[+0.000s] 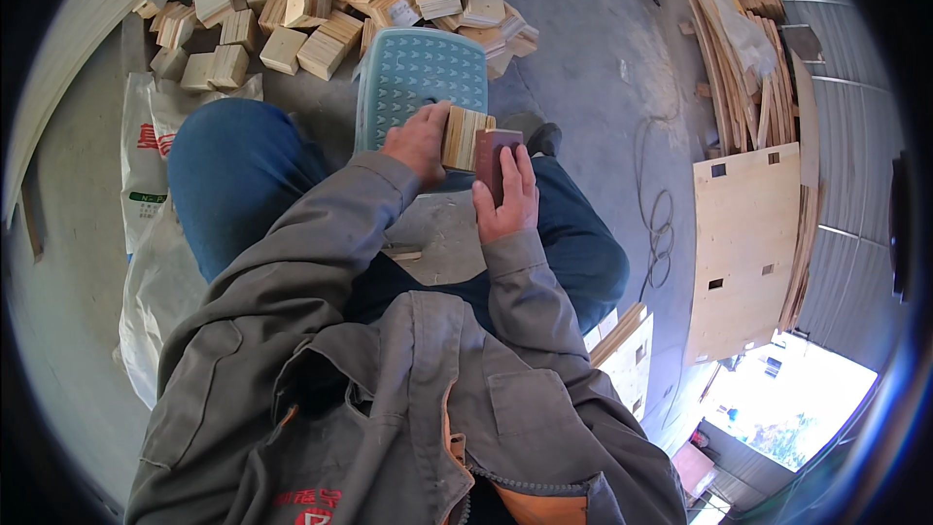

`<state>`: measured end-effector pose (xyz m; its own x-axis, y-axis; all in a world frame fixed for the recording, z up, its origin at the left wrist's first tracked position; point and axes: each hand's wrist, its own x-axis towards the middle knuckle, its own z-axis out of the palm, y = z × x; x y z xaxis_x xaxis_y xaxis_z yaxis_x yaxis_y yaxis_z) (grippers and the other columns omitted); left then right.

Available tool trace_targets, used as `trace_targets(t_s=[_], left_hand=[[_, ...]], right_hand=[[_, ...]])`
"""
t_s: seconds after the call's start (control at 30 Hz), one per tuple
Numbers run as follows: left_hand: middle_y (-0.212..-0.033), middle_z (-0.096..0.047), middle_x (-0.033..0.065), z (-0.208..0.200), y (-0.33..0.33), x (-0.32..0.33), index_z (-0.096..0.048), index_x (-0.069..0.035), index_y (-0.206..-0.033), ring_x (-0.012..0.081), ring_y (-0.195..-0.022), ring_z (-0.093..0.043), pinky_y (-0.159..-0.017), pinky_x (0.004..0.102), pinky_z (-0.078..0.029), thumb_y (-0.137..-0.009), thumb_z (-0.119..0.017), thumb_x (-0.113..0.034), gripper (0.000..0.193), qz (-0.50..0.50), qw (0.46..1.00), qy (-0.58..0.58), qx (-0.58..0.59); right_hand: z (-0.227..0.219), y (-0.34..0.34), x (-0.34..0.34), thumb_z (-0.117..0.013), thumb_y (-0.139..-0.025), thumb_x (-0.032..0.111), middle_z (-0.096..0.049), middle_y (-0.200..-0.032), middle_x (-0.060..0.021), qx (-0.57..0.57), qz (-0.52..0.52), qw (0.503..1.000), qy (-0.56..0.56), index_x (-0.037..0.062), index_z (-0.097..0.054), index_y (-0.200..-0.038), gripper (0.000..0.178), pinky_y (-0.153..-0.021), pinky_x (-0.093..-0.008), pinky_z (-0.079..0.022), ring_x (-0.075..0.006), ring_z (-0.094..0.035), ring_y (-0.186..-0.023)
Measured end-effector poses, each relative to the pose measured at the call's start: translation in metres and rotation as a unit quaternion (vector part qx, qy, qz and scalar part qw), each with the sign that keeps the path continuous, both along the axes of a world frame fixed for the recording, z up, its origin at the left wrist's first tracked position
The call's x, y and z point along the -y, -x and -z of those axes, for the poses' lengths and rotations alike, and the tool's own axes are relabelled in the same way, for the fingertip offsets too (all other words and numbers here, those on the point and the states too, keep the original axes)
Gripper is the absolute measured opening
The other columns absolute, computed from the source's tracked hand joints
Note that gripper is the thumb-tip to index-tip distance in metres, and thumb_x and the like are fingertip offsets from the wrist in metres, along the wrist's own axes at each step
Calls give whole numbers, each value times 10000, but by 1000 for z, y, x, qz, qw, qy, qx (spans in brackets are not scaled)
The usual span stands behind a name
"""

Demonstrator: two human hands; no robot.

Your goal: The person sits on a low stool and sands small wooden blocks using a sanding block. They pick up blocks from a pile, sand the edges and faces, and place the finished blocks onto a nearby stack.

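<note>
Crowding stool (pixel 420 73): wood blocks (pixel 321 0), sacks (pixel 146 151)

Pile of wooden blocks (pixel 330 0) on concrete floor behind teal plastic stool (pixel 418 73). White sacks (pixel 146 165) left. Plywood panels (pixel 743 243) and cable (pixel 661 224) right.

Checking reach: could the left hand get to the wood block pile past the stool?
Probably yes. The left hand grips a wooden block at the teal plastic stool; the block pile lies just beyond, nothing between.
</note>
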<state>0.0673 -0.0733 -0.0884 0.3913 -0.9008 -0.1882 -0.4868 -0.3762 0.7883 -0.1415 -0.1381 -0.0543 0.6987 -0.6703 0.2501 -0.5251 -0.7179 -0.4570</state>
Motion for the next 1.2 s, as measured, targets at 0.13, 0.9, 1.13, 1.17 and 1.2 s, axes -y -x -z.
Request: trace_targets(t_s=[0.13, 0.9, 1.13, 1.17, 1.2], left_hand=[[-1508, -515, 134, -1, 1, 0, -379, -149, -1534, 358, -1409, -517, -1062, 543, -464, -774, -796, -119, 868, -5, 1000, 8, -6], [-1467, -541, 158, 14, 6, -2, -391, -135, -1520, 387, -1370, -536, -1053, 535, -466, -723, -856, -160, 923, -5, 998, 62, 16], [-1484, -527, 159, 12, 5, 2, -369, -128, -1537, 392, -1377, -530, -1066, 534, -466, -684, -877, -166, 994, 8, 999, 46, 19], [-1487, -525, 159, 10, 5, 2, -366, -128, -1540, 394, -1378, -529, -1069, 534, -467, -680, -878, -166, 1001, 12, 999, 44, 17], [-1490, -523, 159, 10, 5, 2, -366, -129, -1541, 396, -1379, -526, -1070, 534, -467, -680, -878, -166, 1003, 12, 999, 40, 17]], right_hand=[[-1, -50, 41, -758, -887, 299, -426, -1642, -174, -41, 20, 998, 39, 142, -531, -1546, 714, -1103, -520, -458, -454, -548, -1318], [-21, -14, -21, -757, -848, 228, -421, -1644, -193, -95, -38, 992, 71, 119, -568, -1515, 702, -1063, -533, -476, -434, -563, -1241], [-19, -96, 55, -717, -902, 318, -416, -1675, -97, -172, 80, 981, 45, 228, -529, -1560, 691, -1149, -525, -420, -409, -533, -1347], [-20, -100, 60, -715, -904, 320, -411, -1676, -91, -177, 83, 980, 40, 233, -530, -1557, 684, -1138, -529, -425, -400, -530, -1345], [-19, -103, 63, -713, -906, 322, -406, -1677, -85, -184, 83, 979, 35, 237, -532, -1554, 678, -1127, -534, -429, -392, -527, -1344]])
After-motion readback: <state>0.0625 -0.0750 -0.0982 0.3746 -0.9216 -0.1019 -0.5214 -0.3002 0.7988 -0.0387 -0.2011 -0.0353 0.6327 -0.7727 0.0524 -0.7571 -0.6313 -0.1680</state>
